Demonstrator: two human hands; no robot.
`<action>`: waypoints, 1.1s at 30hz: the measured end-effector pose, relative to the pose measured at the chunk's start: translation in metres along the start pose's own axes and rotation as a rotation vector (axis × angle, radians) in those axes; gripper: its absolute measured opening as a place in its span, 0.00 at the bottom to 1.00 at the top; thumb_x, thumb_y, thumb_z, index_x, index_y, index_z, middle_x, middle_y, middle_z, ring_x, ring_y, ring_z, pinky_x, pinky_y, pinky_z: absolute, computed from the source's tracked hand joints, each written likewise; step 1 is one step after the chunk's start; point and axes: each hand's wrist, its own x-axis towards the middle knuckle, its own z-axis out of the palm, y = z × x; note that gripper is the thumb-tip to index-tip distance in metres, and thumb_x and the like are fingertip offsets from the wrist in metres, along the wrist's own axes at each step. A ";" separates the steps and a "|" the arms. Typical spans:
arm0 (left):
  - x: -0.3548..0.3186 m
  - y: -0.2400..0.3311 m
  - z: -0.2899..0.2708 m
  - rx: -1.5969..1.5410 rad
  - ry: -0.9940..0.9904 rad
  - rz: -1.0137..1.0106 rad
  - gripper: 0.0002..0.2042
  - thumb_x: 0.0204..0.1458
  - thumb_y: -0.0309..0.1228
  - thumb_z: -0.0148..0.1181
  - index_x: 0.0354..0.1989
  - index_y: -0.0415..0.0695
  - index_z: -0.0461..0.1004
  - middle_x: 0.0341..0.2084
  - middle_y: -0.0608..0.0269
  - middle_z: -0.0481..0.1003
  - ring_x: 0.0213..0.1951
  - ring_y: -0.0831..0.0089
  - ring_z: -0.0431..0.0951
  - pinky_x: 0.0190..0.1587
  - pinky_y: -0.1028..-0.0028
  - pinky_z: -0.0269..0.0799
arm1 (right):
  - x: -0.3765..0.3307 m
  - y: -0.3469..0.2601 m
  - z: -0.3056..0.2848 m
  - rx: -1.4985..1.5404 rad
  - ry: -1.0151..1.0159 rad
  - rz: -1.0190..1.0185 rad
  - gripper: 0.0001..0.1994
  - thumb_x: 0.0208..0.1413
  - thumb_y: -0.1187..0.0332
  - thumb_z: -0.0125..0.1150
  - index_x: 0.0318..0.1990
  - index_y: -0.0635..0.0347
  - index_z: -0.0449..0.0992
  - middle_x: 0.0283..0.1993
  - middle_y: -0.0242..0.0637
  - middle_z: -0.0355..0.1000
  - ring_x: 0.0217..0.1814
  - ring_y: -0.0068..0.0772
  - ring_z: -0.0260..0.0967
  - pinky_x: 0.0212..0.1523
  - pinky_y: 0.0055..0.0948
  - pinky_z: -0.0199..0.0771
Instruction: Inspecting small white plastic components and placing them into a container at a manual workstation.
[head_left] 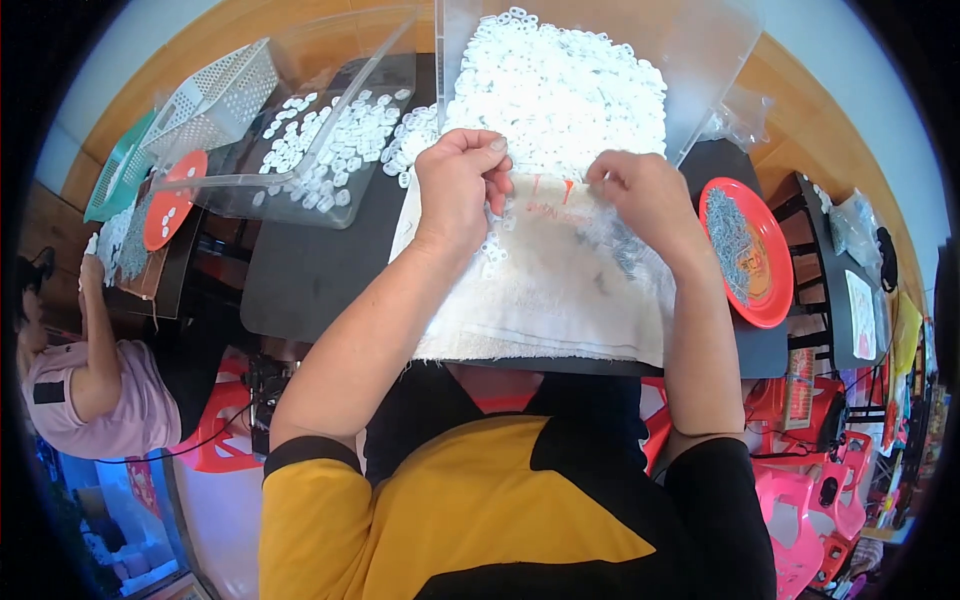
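My left hand is closed in a pinch above the left part of a cream cloth, near several small white oval plastic pieces with holes. What its fingers hold, if anything, is too small to name. My right hand is on the cloth's far right, its fingers bent together over a heap of small grey metal pins or screws. Anything between those fingertips is hidden. Beyond both hands, a clear plastic bin holds a big pile of white oval pieces.
A second clear bin with scattered white pieces stands at left. At right, a red plate carries grey metal pieces. Further left are an orange-red plate, a white basket and another person at a table.
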 end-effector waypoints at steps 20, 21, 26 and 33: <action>-0.002 0.001 0.000 0.006 -0.032 -0.023 0.02 0.51 0.20 0.56 0.30 0.35 0.71 0.20 0.62 0.71 0.16 0.78 0.69 0.13 0.78 0.59 | 0.031 -0.017 0.019 -0.174 0.188 -0.179 0.04 0.51 0.71 0.56 0.34 0.52 0.77 0.31 0.34 0.76 0.32 0.40 0.74 0.33 0.38 0.70; -0.002 0.002 0.001 0.005 -0.038 -0.019 0.02 0.51 0.20 0.56 0.30 0.35 0.71 0.20 0.62 0.71 0.16 0.78 0.69 0.13 0.79 0.59 | 0.031 -0.015 0.020 -0.173 0.185 -0.180 0.04 0.51 0.71 0.56 0.34 0.52 0.77 0.31 0.34 0.76 0.32 0.40 0.74 0.33 0.38 0.70; 0.000 -0.003 -0.002 0.054 -0.063 -0.030 0.03 0.53 0.23 0.57 0.32 0.37 0.72 0.21 0.62 0.73 0.17 0.78 0.70 0.16 0.79 0.61 | 0.036 -0.006 0.031 -0.157 0.164 -0.210 0.05 0.51 0.70 0.58 0.34 0.51 0.78 0.31 0.33 0.76 0.32 0.38 0.74 0.32 0.37 0.70; -0.001 -0.002 -0.001 0.048 -0.061 -0.034 0.03 0.53 0.23 0.57 0.32 0.37 0.72 0.21 0.62 0.73 0.17 0.77 0.70 0.15 0.79 0.61 | 0.041 -0.013 0.026 -0.363 0.076 -0.261 0.07 0.49 0.70 0.59 0.36 0.49 0.79 0.33 0.32 0.75 0.33 0.36 0.75 0.32 0.36 0.71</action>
